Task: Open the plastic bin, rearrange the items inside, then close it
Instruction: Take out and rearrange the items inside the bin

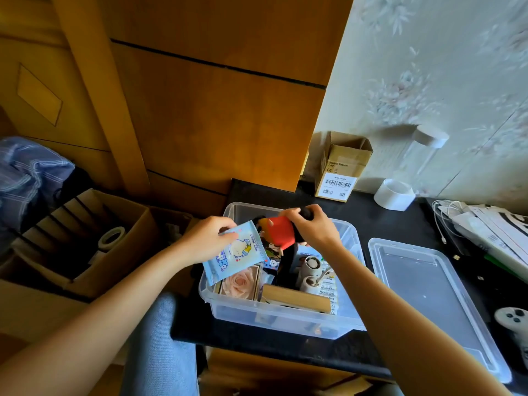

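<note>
The clear plastic bin (285,317) stands open on the black tabletop, its clear lid (428,295) lying flat to its right. My left hand (208,238) pinches a light blue wet-wipes pack (237,252) at its top corner, over the bin's left side. My right hand (311,224) grips a red and black plush toy (281,231) above the bin's far half. Inside lie a rose picture box (240,282), a wooden block (297,300), a small white fan (311,270) and a carton of white packets (328,290).
A small cardboard box (340,170) and a white tape roll (394,194) stand at the wall behind. Papers and cables (485,227) pile at the right, a white game controller (514,324) beyond the lid. An open cardboard box (85,238) with tape sits left, on the floor.
</note>
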### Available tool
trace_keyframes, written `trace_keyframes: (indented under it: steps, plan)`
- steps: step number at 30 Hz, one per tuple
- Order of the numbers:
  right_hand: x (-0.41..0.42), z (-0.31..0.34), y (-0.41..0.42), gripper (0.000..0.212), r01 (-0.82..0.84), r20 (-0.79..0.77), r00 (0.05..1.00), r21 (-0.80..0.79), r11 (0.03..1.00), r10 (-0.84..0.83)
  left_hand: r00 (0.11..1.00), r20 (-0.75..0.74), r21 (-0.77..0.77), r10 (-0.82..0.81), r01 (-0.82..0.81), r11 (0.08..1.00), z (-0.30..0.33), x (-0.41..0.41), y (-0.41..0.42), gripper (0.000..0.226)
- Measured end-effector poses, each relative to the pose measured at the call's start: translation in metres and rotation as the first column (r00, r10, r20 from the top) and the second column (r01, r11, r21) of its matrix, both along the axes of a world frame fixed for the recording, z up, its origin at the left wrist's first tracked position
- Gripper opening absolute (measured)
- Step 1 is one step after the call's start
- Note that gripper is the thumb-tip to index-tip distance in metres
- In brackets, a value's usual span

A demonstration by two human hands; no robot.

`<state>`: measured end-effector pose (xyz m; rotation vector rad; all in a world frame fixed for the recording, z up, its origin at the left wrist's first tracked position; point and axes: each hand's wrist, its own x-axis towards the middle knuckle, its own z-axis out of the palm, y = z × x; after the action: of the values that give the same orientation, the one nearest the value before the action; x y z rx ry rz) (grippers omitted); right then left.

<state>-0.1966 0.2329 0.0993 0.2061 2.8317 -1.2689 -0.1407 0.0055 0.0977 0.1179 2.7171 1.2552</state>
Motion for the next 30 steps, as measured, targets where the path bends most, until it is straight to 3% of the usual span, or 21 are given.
trace_keyframes:
  steps: [3, 7, 11, 22, 30]
  plan:
    - [0.008, 0.002, 0.017, 0.034, -0.018, -0.019, 1.0, -0.12, 0.993, 0.016, 0.999, 0.039, 0.007, -0.028, 0.028, 1.0, 0.002, -0.002, 0.0, 0.019]
    - [0.019, 0.004, 0.033, 0.029, 0.036, 0.0, 0.999, -0.376, 0.926, -0.039, 0.969, 0.149, -0.038, -0.199, 0.207, 0.978, 0.003, -0.005, 0.016, 0.016]
    - [0.023, 0.01, 0.048, 0.03, 0.064, 0.015, 0.998, -0.456, 0.888, -0.064, 0.955, 0.155, -0.129, -0.253, 0.273, 0.953, 0.001, -0.01, 0.032, 0.019]
    - [0.037, 0.006, 0.074, 0.035, 0.087, 0.06, 0.996, -0.627, 0.774, -0.064, 0.999, 0.013, 0.027, -0.034, 0.034, 0.999, -0.003, -0.021, 0.042, 0.02]
    - [0.037, 0.001, 0.075, 0.037, 0.109, 0.041, 0.993, -0.692, 0.714, -0.112, 0.999, -0.029, 0.058, -0.038, 0.04, 0.998, -0.011, -0.022, 0.06, 0.02]
